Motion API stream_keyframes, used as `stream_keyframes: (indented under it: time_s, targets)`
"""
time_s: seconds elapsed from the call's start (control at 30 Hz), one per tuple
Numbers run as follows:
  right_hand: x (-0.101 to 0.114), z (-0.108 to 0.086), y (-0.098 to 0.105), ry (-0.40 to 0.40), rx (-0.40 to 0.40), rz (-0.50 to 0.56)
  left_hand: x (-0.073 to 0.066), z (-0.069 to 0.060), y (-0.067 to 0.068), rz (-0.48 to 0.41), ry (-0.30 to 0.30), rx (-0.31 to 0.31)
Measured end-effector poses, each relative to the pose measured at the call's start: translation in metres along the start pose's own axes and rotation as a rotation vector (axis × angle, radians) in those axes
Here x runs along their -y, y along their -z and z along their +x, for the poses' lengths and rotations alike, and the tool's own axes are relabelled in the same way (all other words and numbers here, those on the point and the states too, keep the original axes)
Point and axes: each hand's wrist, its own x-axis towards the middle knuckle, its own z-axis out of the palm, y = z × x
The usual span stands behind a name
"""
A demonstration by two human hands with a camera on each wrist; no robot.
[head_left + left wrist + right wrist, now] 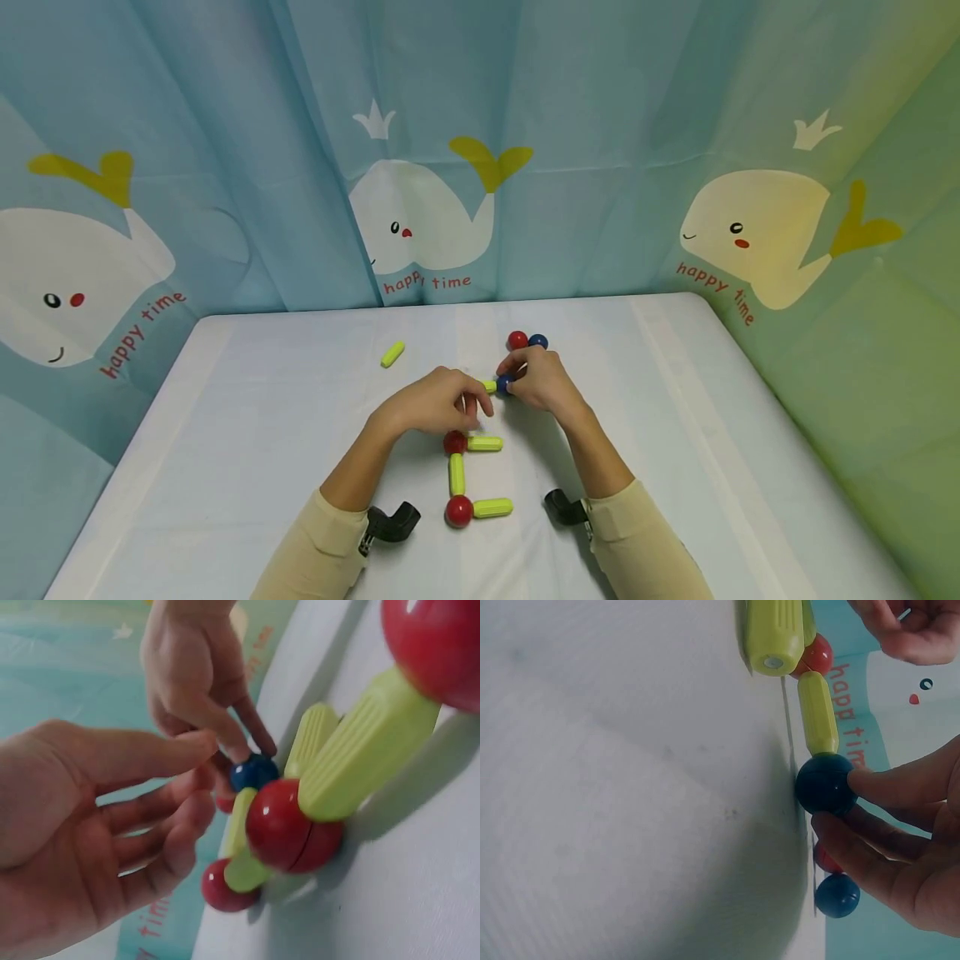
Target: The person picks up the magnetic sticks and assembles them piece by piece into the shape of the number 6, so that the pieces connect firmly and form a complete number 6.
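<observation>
My right hand (543, 383) pinches a blue ball (825, 784) between thumb and fingers. That ball touches the end of a yellow-green magnetic rod (819, 712). Over the left part of the assembly hovers my left hand (442, 400), fingers loosely bent and holding nothing. Below it, a red ball (455, 442) has one rod (484, 444) pointing right and another rod (457, 475) running down to a nearer red ball (459, 511). From this nearer ball a further rod (492, 507) points right. The left wrist view shows a farther red ball (225, 889), hidden by my left hand in the head view.
Beyond my right hand, a spare red ball (517, 339) and a spare blue ball (537, 341) sit side by side. One loose yellow-green rod (392, 354) lies at the back left. The white table (247, 450) ends before a whale-print curtain (600, 225).
</observation>
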Motion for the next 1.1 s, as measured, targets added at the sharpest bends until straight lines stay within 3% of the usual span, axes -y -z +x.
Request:
stream_keyframes:
  time_s: [0.23, 0.4, 0.6, 1.1]
  targets:
    - [0.001, -0.001, 0.000, -0.006, 0.004, -0.004, 0.012, 0.001, 0.006, 0.040, 0.143, -0.276]
    - [0.001, -0.001, -0.001, -0.006, 0.006, 0.000, 0.018, 0.002, 0.004, 0.086, 0.211, -0.376]
    - [0.002, -0.001, -0.002, -0.008, 0.009, 0.014, 0.030, 0.004, 0.002, 0.056, 0.252, -0.376]
    - [0.002, -0.002, 0.001, -0.025, 0.019, 0.012, 0.049, 0.007, 0.004, -0.037, 0.265, -0.324]
